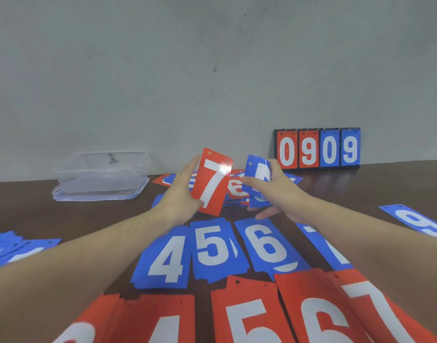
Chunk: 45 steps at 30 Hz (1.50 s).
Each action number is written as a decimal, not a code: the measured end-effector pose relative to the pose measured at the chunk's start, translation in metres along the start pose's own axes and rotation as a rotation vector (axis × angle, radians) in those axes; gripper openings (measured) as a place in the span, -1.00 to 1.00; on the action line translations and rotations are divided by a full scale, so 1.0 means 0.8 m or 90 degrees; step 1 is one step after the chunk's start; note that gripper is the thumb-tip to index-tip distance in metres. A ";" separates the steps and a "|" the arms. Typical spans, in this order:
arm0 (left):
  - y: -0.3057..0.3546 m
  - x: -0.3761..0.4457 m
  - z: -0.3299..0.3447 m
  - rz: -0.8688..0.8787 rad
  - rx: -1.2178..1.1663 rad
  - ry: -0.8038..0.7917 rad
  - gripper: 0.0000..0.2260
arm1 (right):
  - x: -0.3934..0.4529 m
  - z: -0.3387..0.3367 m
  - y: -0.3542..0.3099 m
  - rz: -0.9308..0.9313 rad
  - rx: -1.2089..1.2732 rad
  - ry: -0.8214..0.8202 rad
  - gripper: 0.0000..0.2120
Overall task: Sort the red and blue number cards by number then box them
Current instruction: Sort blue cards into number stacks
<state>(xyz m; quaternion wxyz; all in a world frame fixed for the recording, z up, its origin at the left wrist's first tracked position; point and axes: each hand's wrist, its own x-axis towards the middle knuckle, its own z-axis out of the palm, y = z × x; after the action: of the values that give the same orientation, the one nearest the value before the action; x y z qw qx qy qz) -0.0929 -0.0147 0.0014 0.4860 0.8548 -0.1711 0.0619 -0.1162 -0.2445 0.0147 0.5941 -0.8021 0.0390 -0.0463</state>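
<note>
My left hand (181, 194) holds a red 7 card (212, 180) upright above the table, thumb on its lower edge. My right hand (274, 191) grips a bent blue card (258, 170) just to the right of it. Under both hands lies a loose heap of mixed cards (234, 188). Nearer to me lie sorted blue piles 4 (166, 258), 5 (212, 246) and 6 (268, 243), with another blue pile partly hidden under my right forearm. Red piles 5 (247, 315), 6 (314, 313) and 7 (371, 305) sit at the front edge.
A clear plastic box (102, 174) stands on its lid at the back left. A scoreboard reading 0909 (317, 148) leans on the wall at the back right. A blue 9 card (415, 220) lies far right; more blue cards (11, 246) lie far left.
</note>
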 end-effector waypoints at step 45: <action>0.141 -0.101 0.164 -0.120 -0.187 -0.077 -0.44 | -0.185 -0.221 0.089 0.093 -0.144 0.171 -0.80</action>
<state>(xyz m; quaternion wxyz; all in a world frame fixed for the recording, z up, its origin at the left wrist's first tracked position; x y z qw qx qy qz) -0.2158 -0.1603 0.0024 0.5981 0.7891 -0.1263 -0.0610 -0.2848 -0.4153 -0.0061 0.4912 -0.8455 0.1810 -0.1047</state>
